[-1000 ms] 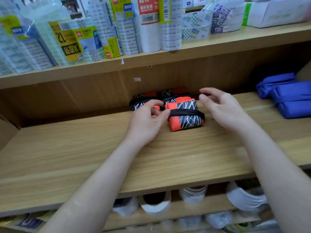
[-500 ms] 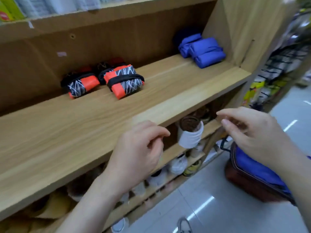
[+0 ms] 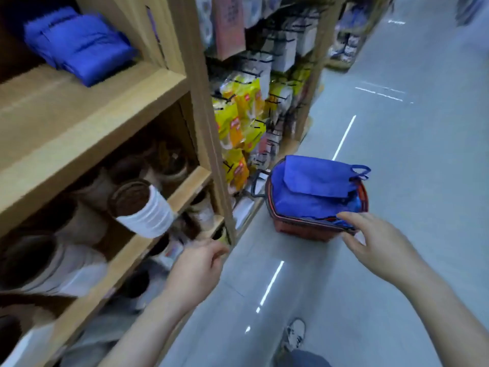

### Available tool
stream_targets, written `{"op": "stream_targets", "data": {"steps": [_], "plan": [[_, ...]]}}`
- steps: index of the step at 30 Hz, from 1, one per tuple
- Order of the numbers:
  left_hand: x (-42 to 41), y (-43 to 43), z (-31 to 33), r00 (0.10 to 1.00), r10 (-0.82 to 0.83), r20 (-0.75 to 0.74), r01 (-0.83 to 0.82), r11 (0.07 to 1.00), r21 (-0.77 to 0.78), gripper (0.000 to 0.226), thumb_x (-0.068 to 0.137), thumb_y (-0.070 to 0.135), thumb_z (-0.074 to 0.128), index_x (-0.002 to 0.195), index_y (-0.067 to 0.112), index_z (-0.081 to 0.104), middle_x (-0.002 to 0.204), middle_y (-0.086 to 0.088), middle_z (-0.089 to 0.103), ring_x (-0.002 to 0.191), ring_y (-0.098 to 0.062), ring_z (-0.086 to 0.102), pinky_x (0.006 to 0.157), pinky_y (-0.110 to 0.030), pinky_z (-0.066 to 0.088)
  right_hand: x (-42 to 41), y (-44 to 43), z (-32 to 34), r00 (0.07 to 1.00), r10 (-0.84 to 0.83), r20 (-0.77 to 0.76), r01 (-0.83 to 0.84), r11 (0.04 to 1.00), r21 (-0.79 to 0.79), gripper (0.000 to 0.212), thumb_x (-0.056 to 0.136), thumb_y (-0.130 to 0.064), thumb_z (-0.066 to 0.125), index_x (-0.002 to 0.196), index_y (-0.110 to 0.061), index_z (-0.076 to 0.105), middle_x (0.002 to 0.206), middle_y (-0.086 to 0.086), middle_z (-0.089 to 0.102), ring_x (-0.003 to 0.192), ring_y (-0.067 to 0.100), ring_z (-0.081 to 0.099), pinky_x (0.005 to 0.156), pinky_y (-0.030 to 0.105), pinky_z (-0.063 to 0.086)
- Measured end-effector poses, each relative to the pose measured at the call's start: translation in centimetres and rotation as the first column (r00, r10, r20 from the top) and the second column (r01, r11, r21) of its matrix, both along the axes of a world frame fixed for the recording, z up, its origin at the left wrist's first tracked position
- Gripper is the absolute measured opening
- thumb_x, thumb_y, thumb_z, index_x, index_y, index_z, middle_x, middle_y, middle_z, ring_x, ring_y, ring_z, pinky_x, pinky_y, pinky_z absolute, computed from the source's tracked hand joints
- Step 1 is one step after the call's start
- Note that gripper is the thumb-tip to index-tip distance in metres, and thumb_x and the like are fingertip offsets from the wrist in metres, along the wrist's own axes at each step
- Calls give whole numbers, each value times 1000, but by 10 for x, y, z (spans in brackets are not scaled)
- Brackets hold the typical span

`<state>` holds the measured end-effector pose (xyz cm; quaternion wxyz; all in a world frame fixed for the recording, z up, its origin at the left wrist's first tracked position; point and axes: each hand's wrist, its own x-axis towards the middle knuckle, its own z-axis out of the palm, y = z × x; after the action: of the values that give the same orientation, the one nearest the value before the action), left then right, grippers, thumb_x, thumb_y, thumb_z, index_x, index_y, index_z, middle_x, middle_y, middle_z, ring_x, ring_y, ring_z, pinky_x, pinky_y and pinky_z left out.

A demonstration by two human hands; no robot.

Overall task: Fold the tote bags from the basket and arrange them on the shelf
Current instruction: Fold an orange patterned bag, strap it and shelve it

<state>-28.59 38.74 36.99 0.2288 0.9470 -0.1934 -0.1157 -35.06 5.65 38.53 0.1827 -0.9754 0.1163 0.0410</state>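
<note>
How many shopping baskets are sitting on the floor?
1. The red basket stands on the floor by the end of the wooden shelf unit, full of blue tote bags, just beyond the right hand. The blurred aisle behind may hide others.

Cool overhead light, heavy motion blur.
White streaks of ceiling light glare off the glossy grey floor (image 3: 412, 213); the pale wooden shelf unit (image 3: 87, 133) smears at the left edge, its lower compartments in shadow, its uprights bowed by the wide lens. The blue fabric tote bags (image 3: 312, 181) in the red basket (image 3: 299, 229) show sharpest.
</note>
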Motion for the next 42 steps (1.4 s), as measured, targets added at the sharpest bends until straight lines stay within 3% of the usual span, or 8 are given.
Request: {"op": "stream_targets", "data": {"steps": [3,8,14,19,30,35,39,42], "plan": [[22,-60,-38,997,-22,-81,24,1000,14,29,84,4,58,103,19,74,103,1,72,102,-17,63,86,-24,42,-4,-59,-33,981,-193,4,188,962,196,39,89,-18,67,128,-17,62,112,7,66,100,26,64,85,37,50],[65,-152,-86,963,-19,-270,12,1000,-25,25,94,15,53,106,25,72,106,16,67,97,-2,60,79,-13,38,2,-123,-79,863,-498,-78,475,752,457,28,94,-16,61,122,-18,63,98,0,63,90,21,62,79,25,39],[129,-245,-155,911,-4,-412,-6,1000,-23,23,96,17,51,105,21,72,98,9,69,97,-11,63,77,-22,43,40,-176,-154,730,-640,-240,660,568,492,30,96,-25,57,127,-24,60,107,0,65,97,18,61,83,28,42],[186,-318,-241,879,-62,-474,73,997,6,22,96,21,52,103,25,72,100,10,69,98,-12,62,80,-25,45,85,-211,-229,686,-642,-343,721,532,444,30,97,-27,55,126,-27,58,114,0,63,100,17,60,92,33,45],[243,-467,-450,798,-301,-522,399,913,84,27,95,23,50,113,27,70,112,-3,70,107,-27,60,87,-38,50,194,-278,-415,654,-552,-518,749,567,341,49,95,-19,55,143,-23,45,124,6,59,118,26,56,98,30,43],[240,-526,-518,770,-503,-393,612,758,227,24,94,30,56,115,27,67,114,-3,59,110,-26,50,83,-37,46,203,-302,-488,786,-315,-531,351,936,-35,64,91,-26,52,151,-22,29,155,10,31,145,29,21,110,43,31],[236,-541,-555,765,-553,-329,643,678,356,23,94,21,56,116,16,61,119,-6,50,116,-27,44,84,-38,43,197,-310,-511,753,-231,-616,184,973,-139,63,92,-31,45,151,-27,24,153,-2,36,140,19,31,96,40,28],[244,-538,-561,792,-550,-267,610,735,297,22,97,18,48,108,11,65,111,-7,55,107,-29,50,75,-39,42,200,-315,-514,768,-275,-579,244,961,-133,58,95,-40,42,150,-27,26,139,-3,52,130,20,43,89,39,28]]}}
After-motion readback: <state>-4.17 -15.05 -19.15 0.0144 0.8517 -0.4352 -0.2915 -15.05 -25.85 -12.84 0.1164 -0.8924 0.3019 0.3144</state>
